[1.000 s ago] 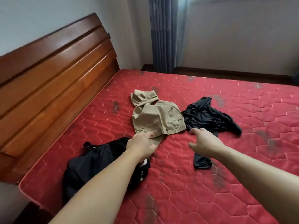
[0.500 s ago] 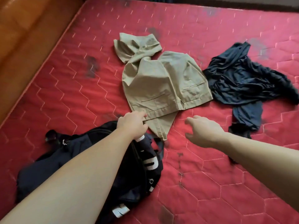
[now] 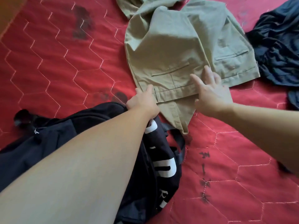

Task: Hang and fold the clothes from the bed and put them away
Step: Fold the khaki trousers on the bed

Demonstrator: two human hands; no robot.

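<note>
- The khaki trousers (image 3: 182, 50) lie crumpled on the red quilted mattress (image 3: 53, 62), waistband at the near edge and legs bunched toward the top of the view, so their long axis runs roughly away from the person.
- One khaki flap hangs down from the waistband, pointing toward the person and ending beside the black bag (image 3: 161, 167).
- The left hand (image 3: 142, 101) grips the waistband at its left corner, fingers curled under the cloth and thumb on top.
- The right hand (image 3: 210, 91) rests on the waistband near the middle seam, fingers spread wide and straight; whether the thumb tucks under the edge is hard to tell.
- A dark navy garment (image 3: 278, 50) lies heaped just right of the trousers, touching their right edge.
- The black bag, with white lettering, sits under the left forearm.
</note>
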